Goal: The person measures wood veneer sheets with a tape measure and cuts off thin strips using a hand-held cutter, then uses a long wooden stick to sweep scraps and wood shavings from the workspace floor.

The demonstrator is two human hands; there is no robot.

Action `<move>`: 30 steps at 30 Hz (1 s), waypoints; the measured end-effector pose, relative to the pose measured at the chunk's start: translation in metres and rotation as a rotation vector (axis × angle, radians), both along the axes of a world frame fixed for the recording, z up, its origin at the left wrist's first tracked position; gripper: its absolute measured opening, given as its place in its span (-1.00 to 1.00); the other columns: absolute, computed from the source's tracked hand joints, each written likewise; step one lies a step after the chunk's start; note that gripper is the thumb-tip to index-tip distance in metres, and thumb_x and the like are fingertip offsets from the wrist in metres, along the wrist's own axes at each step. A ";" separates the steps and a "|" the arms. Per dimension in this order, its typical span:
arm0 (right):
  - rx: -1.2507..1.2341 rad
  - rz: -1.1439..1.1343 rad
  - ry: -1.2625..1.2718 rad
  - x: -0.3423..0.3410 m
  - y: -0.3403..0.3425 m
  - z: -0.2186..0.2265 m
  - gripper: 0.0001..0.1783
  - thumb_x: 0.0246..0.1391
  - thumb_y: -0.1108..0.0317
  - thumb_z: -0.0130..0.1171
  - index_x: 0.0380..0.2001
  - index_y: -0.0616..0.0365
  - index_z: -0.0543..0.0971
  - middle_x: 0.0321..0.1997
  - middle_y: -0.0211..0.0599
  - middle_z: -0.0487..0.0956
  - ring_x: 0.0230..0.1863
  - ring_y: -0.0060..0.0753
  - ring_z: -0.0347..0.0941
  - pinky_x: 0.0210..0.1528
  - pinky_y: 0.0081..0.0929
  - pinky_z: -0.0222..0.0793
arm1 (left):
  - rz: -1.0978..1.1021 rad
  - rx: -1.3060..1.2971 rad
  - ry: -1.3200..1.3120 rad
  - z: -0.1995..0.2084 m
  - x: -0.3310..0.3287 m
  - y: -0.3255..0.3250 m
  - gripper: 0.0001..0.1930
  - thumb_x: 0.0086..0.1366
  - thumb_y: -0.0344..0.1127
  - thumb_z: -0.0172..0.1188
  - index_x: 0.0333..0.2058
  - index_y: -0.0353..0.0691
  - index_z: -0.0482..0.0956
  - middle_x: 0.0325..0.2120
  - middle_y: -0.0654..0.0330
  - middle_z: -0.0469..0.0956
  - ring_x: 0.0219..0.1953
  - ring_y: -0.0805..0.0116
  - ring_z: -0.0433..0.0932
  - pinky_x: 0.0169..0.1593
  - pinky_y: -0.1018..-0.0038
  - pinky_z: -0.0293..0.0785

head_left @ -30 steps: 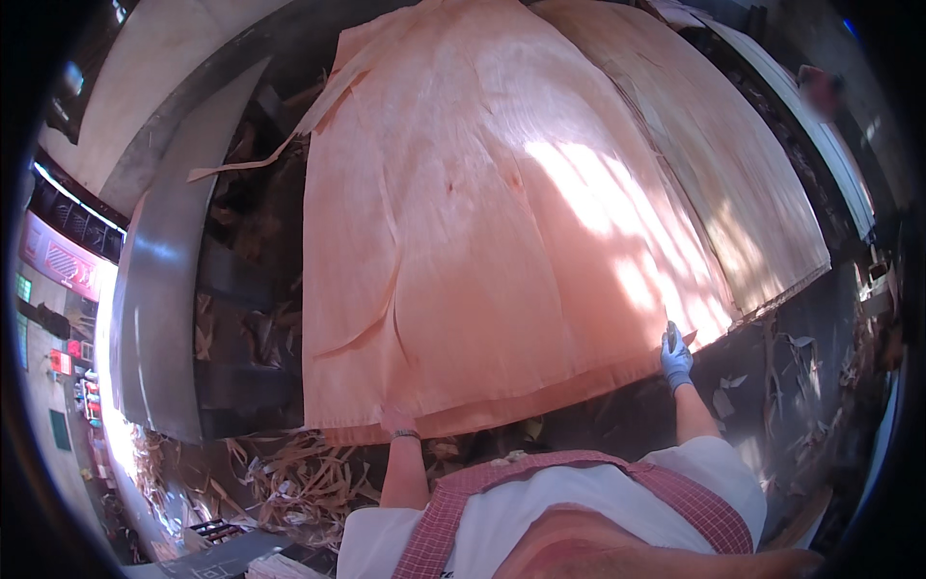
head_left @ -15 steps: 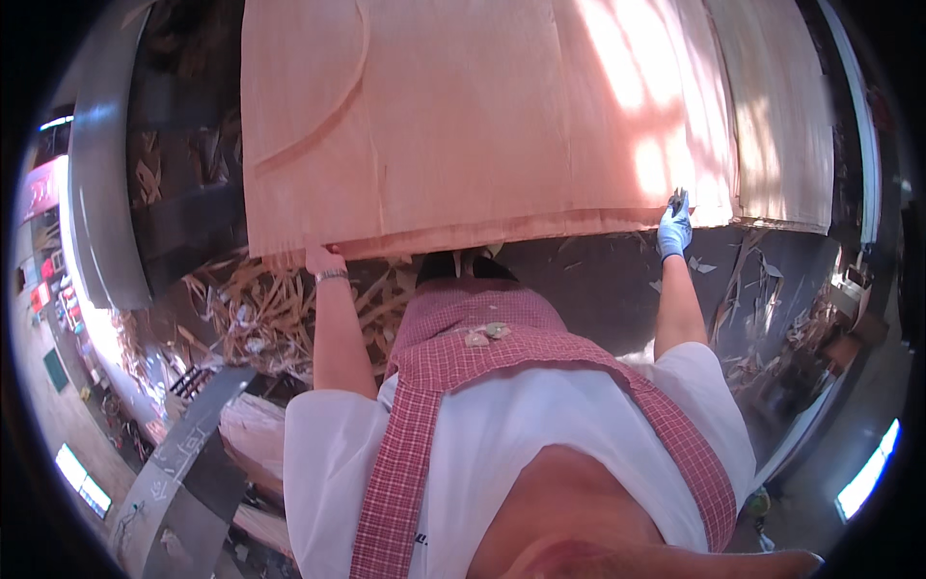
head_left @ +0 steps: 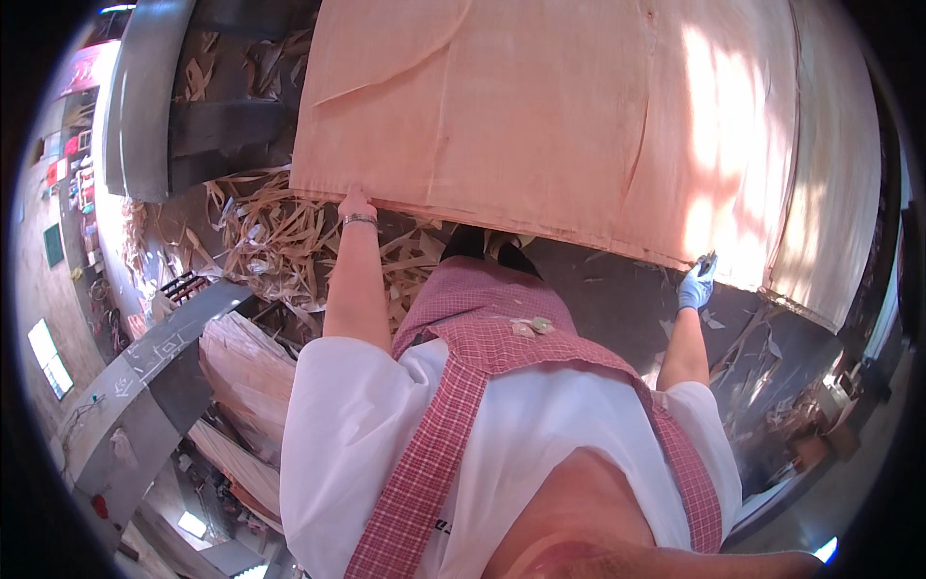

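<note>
A wide stack of thin pinkish wood veneer sheets (head_left: 540, 125) fills the upper middle, with a curved crease at its left part. My bare left hand (head_left: 358, 205), with a band at the wrist, has its fingers closed at the front edge near the left corner. On the right, my right hand (head_left: 694, 289) wears a light blue glove and is closed round a small dark tool (head_left: 707, 261) at the same front edge. The exact kind of tool is too small to tell. My left fingertips are partly hidden against the sheets.
Curled veneer scraps (head_left: 280, 232) litter the floor below the stack's left side. Another veneer piece (head_left: 839, 183) lies along the right. A grey metal frame (head_left: 145, 106) stands at the left, and a grey beam (head_left: 174, 333) with chalk marks lies lower left.
My view has turned, so the stack now slants down to the right. The raised front edge of the top sheet lies flatter. Both hands remain at the front edge.
</note>
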State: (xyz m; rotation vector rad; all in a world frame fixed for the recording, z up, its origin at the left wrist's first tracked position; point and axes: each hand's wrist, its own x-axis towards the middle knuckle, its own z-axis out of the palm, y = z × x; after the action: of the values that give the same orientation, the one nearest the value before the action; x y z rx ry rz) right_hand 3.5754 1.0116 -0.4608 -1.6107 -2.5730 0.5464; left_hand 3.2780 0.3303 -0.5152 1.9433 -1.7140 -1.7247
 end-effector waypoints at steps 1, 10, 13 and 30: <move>0.002 -0.005 -0.013 0.000 0.001 0.000 -0.44 0.29 0.01 -0.07 0.32 -0.19 0.25 0.15 -0.14 0.51 0.03 0.04 0.51 -0.02 -0.17 0.40 | -0.006 0.013 0.008 -0.001 0.000 -0.003 -0.81 0.16 -0.26 0.25 -0.51 -0.07 0.40 -0.69 0.32 0.36 -0.74 0.48 0.30 -0.73 0.51 0.19; 0.017 -0.011 -0.052 0.014 0.022 -0.008 -0.42 0.24 0.15 0.00 0.32 -0.12 0.25 0.23 -0.18 0.45 0.15 -0.01 0.44 0.11 -0.24 0.36 | -0.141 0.091 -0.200 0.016 0.007 0.000 -0.79 0.19 -0.10 0.22 -0.47 -0.02 0.42 -0.65 0.35 0.38 -0.72 0.49 0.31 -0.73 0.49 0.14; 0.014 -0.003 -0.089 0.015 0.024 -0.009 -0.42 0.28 0.02 -0.07 0.32 -0.09 0.24 0.24 -0.14 0.43 0.16 0.03 0.42 0.13 -0.23 0.35 | -0.166 0.093 -0.232 0.027 0.007 0.010 -0.79 0.21 -0.09 0.23 -0.45 0.00 0.44 -0.64 0.36 0.38 -0.70 0.49 0.32 -0.72 0.51 0.12; 0.057 -0.034 0.050 0.032 0.029 -0.041 -0.45 0.24 -0.02 -0.02 0.17 0.08 0.44 0.04 -0.09 0.58 -0.01 0.00 0.53 0.05 -0.22 0.41 | -0.388 0.411 -0.212 0.019 0.001 -0.026 -0.72 0.23 0.04 0.18 -0.38 -0.01 0.43 -0.56 0.26 0.46 -0.69 0.37 0.28 -0.66 0.47 0.13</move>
State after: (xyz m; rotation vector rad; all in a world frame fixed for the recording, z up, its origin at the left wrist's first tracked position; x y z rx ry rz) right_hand 3.6078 1.0410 -0.5021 -1.5986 -2.4974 0.5001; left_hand 3.2793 0.3042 -0.4957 2.1238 -2.0568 -2.2255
